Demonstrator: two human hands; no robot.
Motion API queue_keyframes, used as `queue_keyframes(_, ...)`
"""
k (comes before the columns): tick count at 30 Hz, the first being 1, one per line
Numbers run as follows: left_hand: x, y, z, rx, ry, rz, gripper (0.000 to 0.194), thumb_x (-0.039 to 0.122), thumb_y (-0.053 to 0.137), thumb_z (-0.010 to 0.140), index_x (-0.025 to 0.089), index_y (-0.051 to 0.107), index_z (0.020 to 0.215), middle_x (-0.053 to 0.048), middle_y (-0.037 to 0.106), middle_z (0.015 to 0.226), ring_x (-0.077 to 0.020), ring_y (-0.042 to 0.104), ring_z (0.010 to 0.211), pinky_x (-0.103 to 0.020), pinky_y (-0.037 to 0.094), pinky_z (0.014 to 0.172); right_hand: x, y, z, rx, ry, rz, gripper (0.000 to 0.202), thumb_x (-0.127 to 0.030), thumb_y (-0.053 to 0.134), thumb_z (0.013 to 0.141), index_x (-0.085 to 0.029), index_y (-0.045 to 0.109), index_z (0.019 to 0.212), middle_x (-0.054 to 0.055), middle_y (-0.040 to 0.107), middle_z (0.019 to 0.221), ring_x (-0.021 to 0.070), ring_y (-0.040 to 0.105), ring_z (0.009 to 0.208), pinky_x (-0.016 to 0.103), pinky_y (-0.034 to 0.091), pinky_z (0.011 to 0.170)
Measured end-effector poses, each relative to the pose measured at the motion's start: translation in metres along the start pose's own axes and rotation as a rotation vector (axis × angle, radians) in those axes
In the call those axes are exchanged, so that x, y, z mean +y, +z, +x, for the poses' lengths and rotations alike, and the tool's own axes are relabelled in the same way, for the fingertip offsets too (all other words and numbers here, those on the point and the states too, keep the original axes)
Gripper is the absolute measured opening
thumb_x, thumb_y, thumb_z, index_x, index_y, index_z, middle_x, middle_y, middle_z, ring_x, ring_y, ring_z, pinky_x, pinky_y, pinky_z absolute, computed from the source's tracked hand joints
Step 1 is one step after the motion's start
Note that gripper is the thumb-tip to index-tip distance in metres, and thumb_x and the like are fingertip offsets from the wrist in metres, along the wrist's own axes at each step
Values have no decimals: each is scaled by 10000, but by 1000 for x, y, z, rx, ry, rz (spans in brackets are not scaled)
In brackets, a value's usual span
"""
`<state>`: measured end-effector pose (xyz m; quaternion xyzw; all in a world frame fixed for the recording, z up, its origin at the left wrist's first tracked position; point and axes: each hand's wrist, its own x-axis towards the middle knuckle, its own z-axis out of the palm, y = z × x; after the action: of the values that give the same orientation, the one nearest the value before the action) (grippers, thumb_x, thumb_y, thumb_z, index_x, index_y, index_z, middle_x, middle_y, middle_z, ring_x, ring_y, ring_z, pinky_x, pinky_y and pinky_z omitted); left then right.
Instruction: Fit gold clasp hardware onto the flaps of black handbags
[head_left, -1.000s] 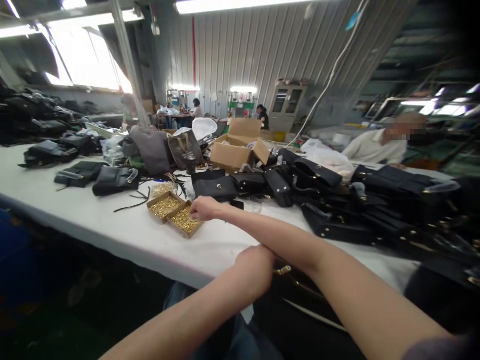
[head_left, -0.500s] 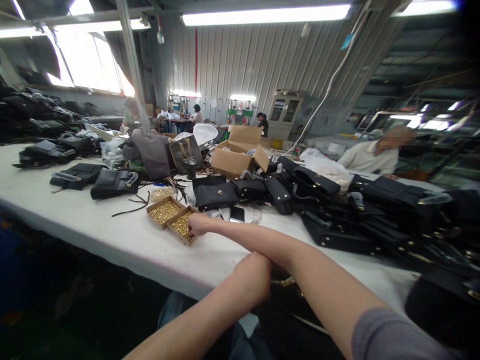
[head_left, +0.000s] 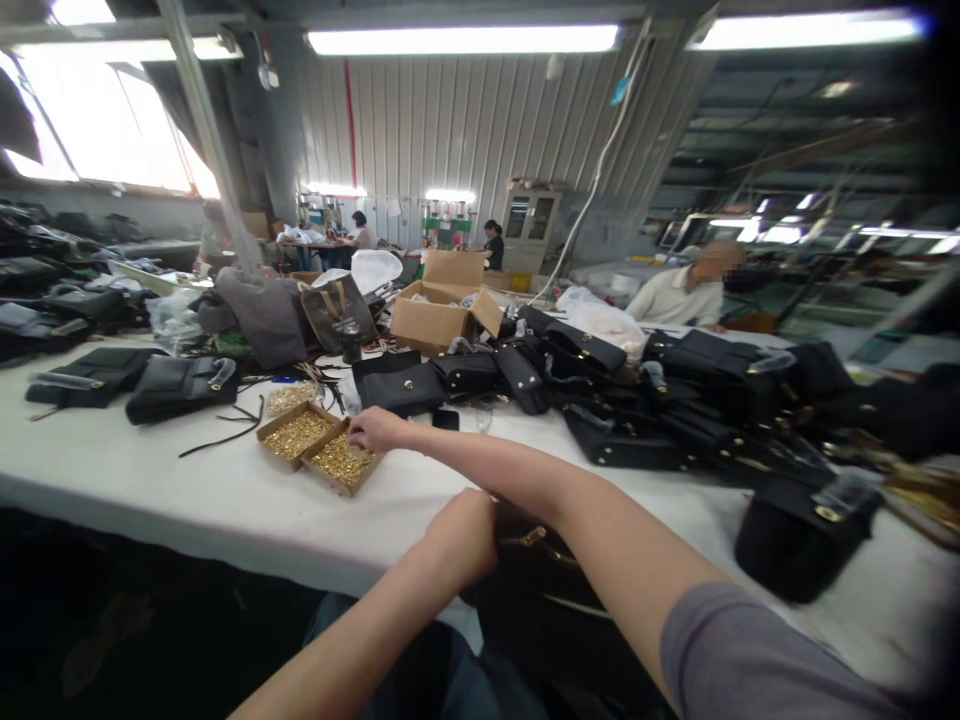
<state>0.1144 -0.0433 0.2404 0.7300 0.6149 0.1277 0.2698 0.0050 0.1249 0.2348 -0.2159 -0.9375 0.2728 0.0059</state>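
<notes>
My right hand point(head_left: 377, 430) reaches across to the left, fingers bent together over the right-hand shallow cardboard box point(head_left: 346, 489). Small gold metal pieces fill that box; anything between the fingertips is too small to make out. A second cardboard box point(head_left: 281, 462) of gold pieces point(head_left: 298, 436) adjoins it on the left. Below my right forearm, my left hand point(head_left: 463, 535) is curled at the edge of a black handbag point(head_left: 517, 610) with gold hardware, close to my lap. Its fingertips are hidden behind the hand.
Black handbags point(head_left: 630, 440) are heaped along the right of the white table point(head_left: 187, 500); two more point(head_left: 184, 388) lie left. Behind the boxes are black straps point(head_left: 225, 437), clear-bagged gold parts point(head_left: 292, 398) and an open carton point(head_left: 427, 322). A person point(head_left: 679, 290) sits across the table.
My right hand has lifted slightly from the gold pieces toward the box's back edge. My left hand stays at the handbag. The view has turned to the right.
</notes>
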Motion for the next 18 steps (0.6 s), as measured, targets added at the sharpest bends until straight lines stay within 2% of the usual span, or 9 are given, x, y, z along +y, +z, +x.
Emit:
queue_keyframes(3, 3, 3, 1, -18, -34, 60, 300, 118, 655, 810, 88, 797, 1073, -234, 790, 1015, -357, 782, 917, -383, 582, 737, 19, -25, -36, 92, 19, 223, 157, -167, 659, 1091, -86, 790, 1115, 46, 778, 878, 113, 723, 750, 141, 532, 675)
queue_keyframes(5, 3, 6, 5, -44, -30, 88, 281, 88, 648, 777, 93, 800, 1014, -220, 789, 974, -321, 769, 864, -355, 545, 707, 35, -44, -75, 166, 18, 478, 120, -136, 667, 1069, -76, 765, 1105, 64, 781, 883, 141, 751, 761, 180, 598, 684)
queue_keyframes(7, 2, 7, 11, -54, -30, 132, 244, 75, 640, 759, 109, 799, 940, -189, 782, 899, -275, 739, 777, -331, 480, 647, 46, -62, -128, 249, 16, 711, 93, -119, 708, 1029, -65, 750, 1092, 74, 780, 882, 163, 764, 765, 227, 644, 704)
queue_keyframes(10, -1, 6, 19, -70, 13, 157, 158, 79, 636, 755, 139, 772, 810, -140, 753, 784, -230, 677, 673, -329, 398, 593, 47, -76, -222, 355, 43, 825, 128, -152, 739, 1004, -71, 746, 1103, 71, 783, 897, 168, 763, 781, 246, 651, 730)
queue_keyframes(12, -2, 6, 20, -97, 45, 141, 128, 90, 640, 764, 160, 746, 745, -104, 726, 720, -214, 648, 637, -323, 377, 580, 39, -72, -280, 374, 78, 818, 144, -191, 742, 1007, -90, 747, 1110, 64, 782, 907, 177, 764, 800, 253, 639, 738)
queue_keyframes(14, 0, 6, 20, -124, 39, 141, 135, 101, 638, 784, 169, 744, 737, -90, 718, 703, -214, 646, 629, -322, 362, 571, 32, -57, -322, 364, 137, 764, 125, -201, 726, 1015, -116, 755, 1102, 52, 780, 906, 184, 761, 806, 270, 623, 761)
queue_keyframes(16, 3, 8, 20, -129, 26, 178, 163, 102, 625, 815, 169, 773, 802, -107, 751, 760, -235, 682, 667, -331, 355, 578, 29, -35, -346, 389, 185, 617, 102, -167, 697, 1022, -144, 776, 1082, 43, 786, 935, 184, 755, 851, 285, 596, 834)
queue_keyframes(18, 7, 11, 18, -117, 37, 229, 201, 97, 607, 845, 172, 792, 865, -139, 791, 852, -267, 729, 750, -342, 367, 608, 31, -14, -354, 412, 198, 436, 139, -133, 674, 1028, -169, 802, 1068, 38, 800, 997, 186, 741, 936, 289, 553, 914)
